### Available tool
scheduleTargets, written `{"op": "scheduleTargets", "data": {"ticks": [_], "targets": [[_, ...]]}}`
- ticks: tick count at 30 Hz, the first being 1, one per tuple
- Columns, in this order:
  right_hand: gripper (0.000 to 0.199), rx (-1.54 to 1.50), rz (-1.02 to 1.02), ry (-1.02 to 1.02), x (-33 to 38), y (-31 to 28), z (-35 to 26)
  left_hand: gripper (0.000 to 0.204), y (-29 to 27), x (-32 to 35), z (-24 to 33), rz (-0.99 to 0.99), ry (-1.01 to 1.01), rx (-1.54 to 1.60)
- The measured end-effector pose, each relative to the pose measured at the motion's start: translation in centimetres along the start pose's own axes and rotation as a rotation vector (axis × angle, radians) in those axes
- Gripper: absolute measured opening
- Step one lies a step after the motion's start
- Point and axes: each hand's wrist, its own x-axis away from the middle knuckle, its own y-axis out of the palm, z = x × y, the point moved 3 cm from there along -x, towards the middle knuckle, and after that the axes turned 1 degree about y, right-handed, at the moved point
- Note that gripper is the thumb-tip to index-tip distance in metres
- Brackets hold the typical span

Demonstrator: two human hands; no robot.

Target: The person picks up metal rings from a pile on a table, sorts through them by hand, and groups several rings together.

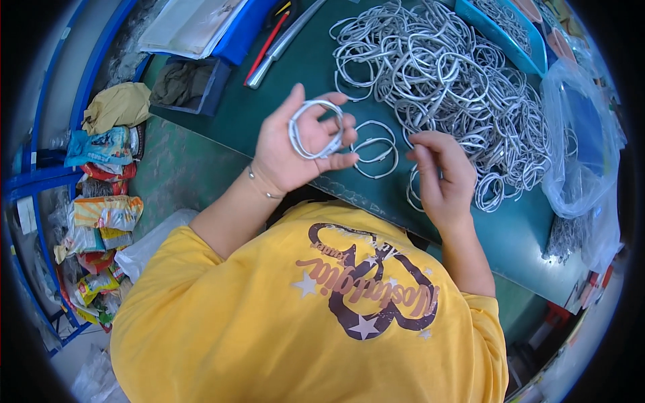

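My left hand (281,151) is turned palm up, and a small bundle of grey cable rings (293,137) lies across its palm and fingers. The fingers curl partly through and around it. My right hand (443,176) is beside the heap, thumb and forefinger drawn together; whether something small is between them I cannot make out. On the green table between my hands lie loose cable rings (378,176), with shorter, thicker pieces along them. A large tangled heap of grey cable rings (430,74) spreads just beyond my right hand.
A turquoise tray (537,57) of thin grey pieces stands behind the heap, with a clear plastic bag (571,201) at the right. A red pencil (267,48), a grey box (213,91) with dark cloth and blue folders (243,33) are far left. Bags fill a blue shelf (41,176).
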Motion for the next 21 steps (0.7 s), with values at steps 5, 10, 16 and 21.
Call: {"op": "scheduleTargets", "data": {"ticks": [5,10,16,21], "targets": [[0.034,0.51,-0.189,-0.01,0.8,3.1,0.4,0.045,0.3,0.7,0.9,0.041,0.086,-0.18],[0.022,0.463,-0.182,0.025,0.8,3.0,1.5,0.024,-0.2,0.9,-0.4,0.3,0.068,-0.691],[0.011,0.344,-0.081,-0.086,0.9,2.4,1.5,0.017,0.0,1.2,-1.2,0.405,0.055,-1.076],[0.018,0.16,0.056,-0.175,1.7,1.4,0.1,0.02,0.7,1.0,-1.6,0.273,-0.092,-1.311]]}}
